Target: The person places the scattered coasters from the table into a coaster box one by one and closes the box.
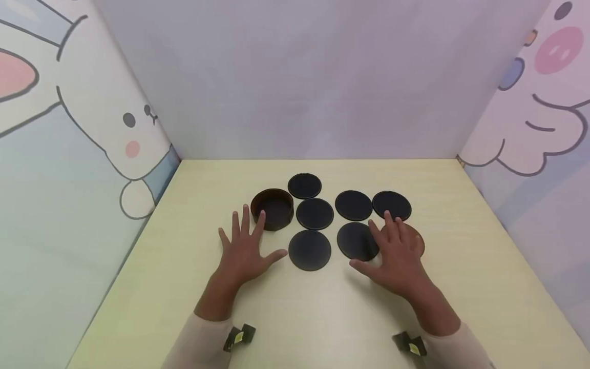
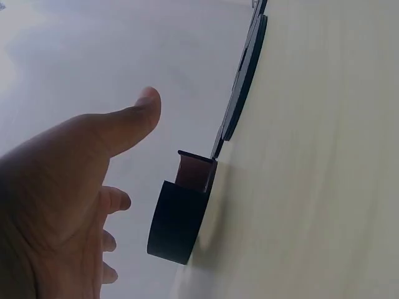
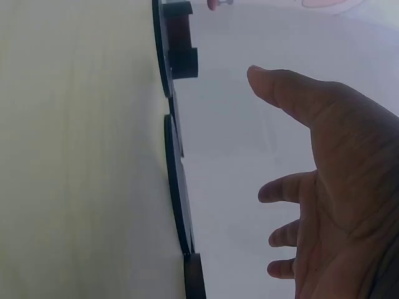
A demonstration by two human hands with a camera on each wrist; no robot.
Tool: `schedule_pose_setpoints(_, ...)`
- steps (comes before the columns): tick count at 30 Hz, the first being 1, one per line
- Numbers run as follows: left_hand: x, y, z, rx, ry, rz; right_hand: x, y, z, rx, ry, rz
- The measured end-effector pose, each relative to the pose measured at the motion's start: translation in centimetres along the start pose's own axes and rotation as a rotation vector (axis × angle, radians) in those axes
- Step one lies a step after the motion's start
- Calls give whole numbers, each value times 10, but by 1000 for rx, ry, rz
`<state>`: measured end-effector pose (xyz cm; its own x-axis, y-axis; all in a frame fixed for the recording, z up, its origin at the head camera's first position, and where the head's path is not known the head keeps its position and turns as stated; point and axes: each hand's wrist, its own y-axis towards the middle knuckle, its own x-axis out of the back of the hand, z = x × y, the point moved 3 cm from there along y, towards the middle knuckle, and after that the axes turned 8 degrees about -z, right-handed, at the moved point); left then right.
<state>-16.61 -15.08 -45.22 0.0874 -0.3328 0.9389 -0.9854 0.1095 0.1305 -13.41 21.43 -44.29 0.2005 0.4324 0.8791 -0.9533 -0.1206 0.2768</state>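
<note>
My left hand (image 1: 241, 259) is held above the table with its fingers spread, nothing in it. Its fingertips overlap the near side of a round dark holder (image 1: 287, 219); in the left wrist view the holder (image 2: 177, 221) has a brown inside and a notch in its wall. My right hand (image 1: 398, 266), also spread and holding nothing, hovers over a brown disc (image 1: 418, 240), partly hiding it, and the edge of a black round coaster (image 1: 352, 241). Further black coasters lie flat between and beyond the hands, among them one (image 1: 310, 250) near the left thumb.
A pale wood-look table (image 1: 295, 318) lies under everything. Behind it stands a plain light wall (image 1: 295, 92). Walls with cartoon animals (image 1: 87, 123) rise on both sides. More coasters (image 1: 304, 185) sit toward the back, and one (image 1: 392, 205) is beyond the right fingertips.
</note>
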Motion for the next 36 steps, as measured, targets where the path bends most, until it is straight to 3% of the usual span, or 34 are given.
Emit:
schedule_pose_setpoints(4, -5, 8, 8, 7, -104, -28, -5, 1, 10, 25, 16, -1)
schedule_pose_setpoints(9, -15, 21, 22, 18, -279, -84, -14, 2, 26, 22, 38, 60)
schedule_pose_setpoints(13, -25, 29, 31, 42, -451, -83, -22, 2, 35, 28, 47, 86)
schedule_pose_setpoints(17, -31, 35, 39, 72, -561, -76, -30, 2, 43, 53, 42, 107)
schedule_pose_setpoints(25, -35, 43, 57, 67, -591, -162, -47, 13, 65, 80, 40, 195)
schedule_pose_setpoints(30, -33, 49, 56, 119, -569, -88, -49, 18, 73, 61, 65, 242)
schedule_pose_setpoints(36, -32, 56, 53, 168, -660, -55, -51, 25, 81, 82, 62, 246)
